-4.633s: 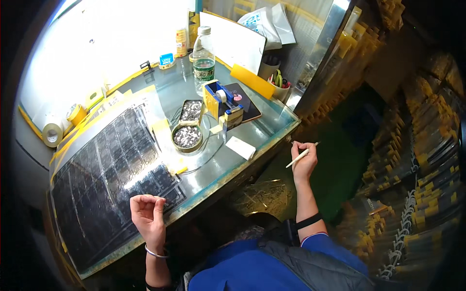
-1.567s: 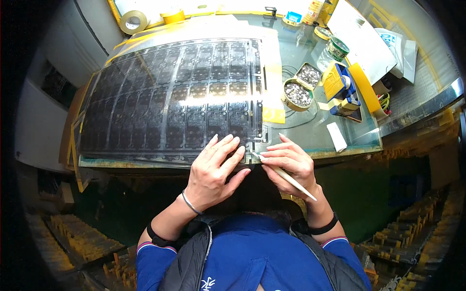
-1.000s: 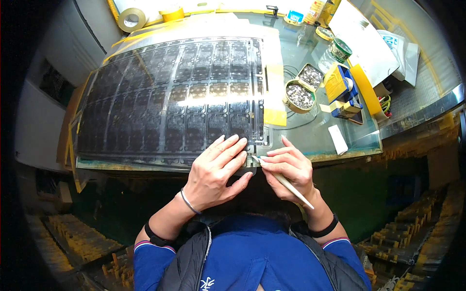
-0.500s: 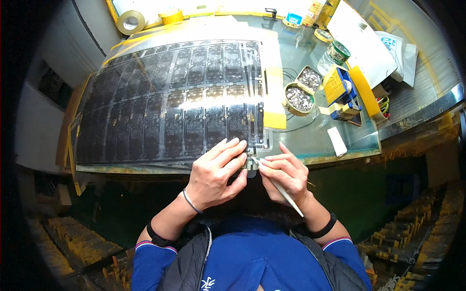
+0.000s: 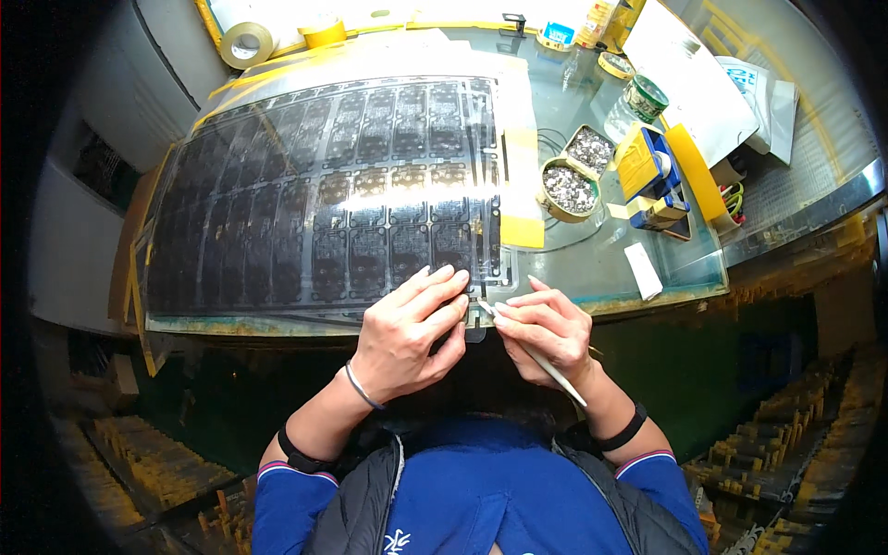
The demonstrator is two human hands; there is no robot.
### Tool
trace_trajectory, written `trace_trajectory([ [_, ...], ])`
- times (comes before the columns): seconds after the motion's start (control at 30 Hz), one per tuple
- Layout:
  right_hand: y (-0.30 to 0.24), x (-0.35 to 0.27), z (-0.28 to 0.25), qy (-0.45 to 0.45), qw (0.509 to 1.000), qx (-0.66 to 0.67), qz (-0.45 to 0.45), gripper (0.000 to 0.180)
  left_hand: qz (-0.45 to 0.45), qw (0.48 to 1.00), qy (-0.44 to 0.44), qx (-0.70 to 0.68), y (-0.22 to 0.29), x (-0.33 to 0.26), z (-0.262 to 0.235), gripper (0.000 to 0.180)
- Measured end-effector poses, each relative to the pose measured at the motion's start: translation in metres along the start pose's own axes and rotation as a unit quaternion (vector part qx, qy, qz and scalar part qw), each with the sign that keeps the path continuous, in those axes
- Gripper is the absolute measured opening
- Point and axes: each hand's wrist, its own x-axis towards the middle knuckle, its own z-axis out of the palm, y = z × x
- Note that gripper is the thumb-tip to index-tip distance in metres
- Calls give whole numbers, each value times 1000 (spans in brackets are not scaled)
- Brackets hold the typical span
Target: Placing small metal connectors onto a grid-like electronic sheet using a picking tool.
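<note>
A large dark film sheet [image 5: 365,250] with rows of circuit-board patterns lies on the glass tabletop [image 5: 592,268]. My left hand [image 5: 416,319] rests on its near right corner, fingers stretched out and pressing flat. Beside that corner, my right hand [image 5: 548,335] grips a slim white pen-like tool [image 5: 553,375] between thumb and fingers. The tool's front end points at the sheet's edge, close to my left fingertips, and its tapered rear end sticks out toward me. Whether the front end is a blade or a nib is too small to tell.
Right of the sheet stand two open tins [image 5: 569,190] of greyish scraps, a blue-and-yellow tape dispenser [image 5: 652,176], a folded white paper [image 5: 643,271] and a green-lidded jar [image 5: 638,104]. Tape rolls [image 5: 248,43] sit at the back left. The table's near edge runs under my hands.
My right hand has shifted slightly right with the white tool, whose rear end has swung a little right and toward me. My left hand stays nearly where it was on the sheet.
</note>
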Motion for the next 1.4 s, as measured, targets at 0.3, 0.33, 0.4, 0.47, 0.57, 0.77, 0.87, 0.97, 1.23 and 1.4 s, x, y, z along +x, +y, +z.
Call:
trace_trajectory([
  [0.3, -3, 9, 10, 91, 995, -21, 42, 20, 0, 1000, -2, -27, 0, 0, -1, 22],
  [0.33, -3, 11, 11, 101, 993, -10, 63, 20, 1, 1000, -1, -27, 1, 0, 0, 22],
  [0.4, -2, 14, 12, 114, 990, 3, 79, 20, -1, 1000, 7, -30, 2, 0, -1, 17],
  [0.47, -2, 12, 12, 114, 990, 15, 84, 17, -7, 999, 10, -35, 0, 0, 1, 14],
  [0.57, -3, 13, 9, 93, 981, 64, 158, 15, -25, 999, 8, -39, 1, 4, 0, 12],
  [0.77, -2, 20, 9, 27, 991, 44, 122, 19, -31, 999, 4, -28, 2, 22, -2, 12],
  [0.87, -4, 18, 7, 9, 988, 43, 148, 22, -33, 998, -17, -60, 5, 24, 3, 11],
  [0.97, -4, 17, 9, 22, 987, 50, 153, 22, -41, 996, -42, -67, 8, 25, 5, 11],
  [1.23, -7, 17, 11, 21, 988, 14, 152, 21, -132, 988, 29, -73, 5, 24, 21, 4],
  [1.4, -12, 21, 5, 45, 974, 84, 204, 15, -287, 858, 47, -423, 4, 20, 13, 10],
])
